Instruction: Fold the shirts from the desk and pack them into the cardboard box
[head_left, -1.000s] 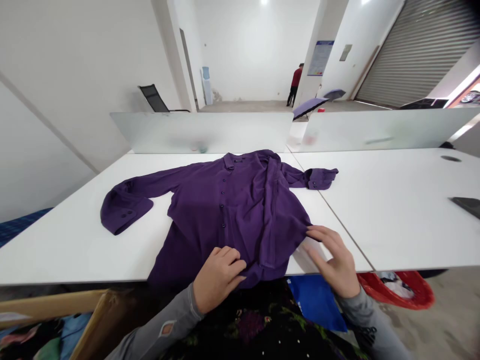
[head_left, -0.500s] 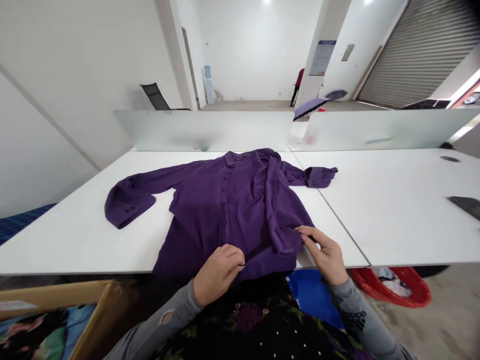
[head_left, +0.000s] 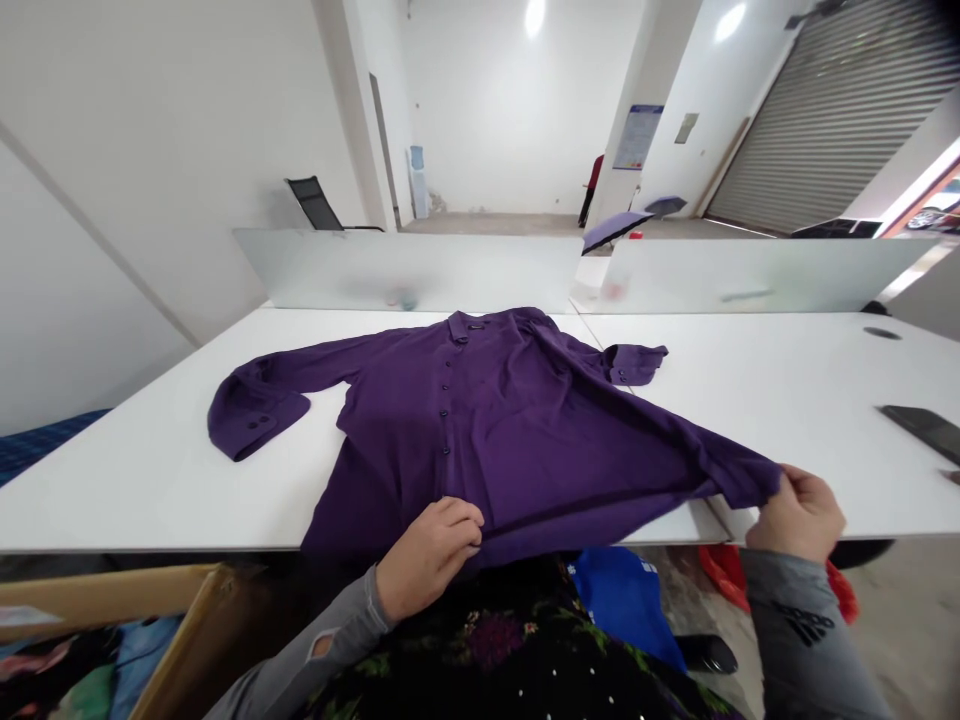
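A purple button-up shirt (head_left: 405,420) lies front side up across the white table (head_left: 150,500), its collar toward the far side and both sleeves spread outward. Its hem reaches the table's near edge. My left hand (head_left: 431,555) pinches the hem just right of the button row. Out to the right, my right hand (head_left: 799,515) is closed on the shirt's front panel edge and holds it stretched sideways, slightly raised. The cloth between the two hands is drawn fairly taut, with a fold along the bottom.
A frosted divider (head_left: 420,270) runs along the table's back. A dark phone-like object (head_left: 926,430) lies at right. Below the near edge are a cardboard box (head_left: 180,640) of clothes at left and a red bag (head_left: 724,575) at right. A person (head_left: 591,190) stands far back.
My right hand has moved far to the right, pulling the shirt's front panel out flat from its bunched fold. My left hand stays at the hem.
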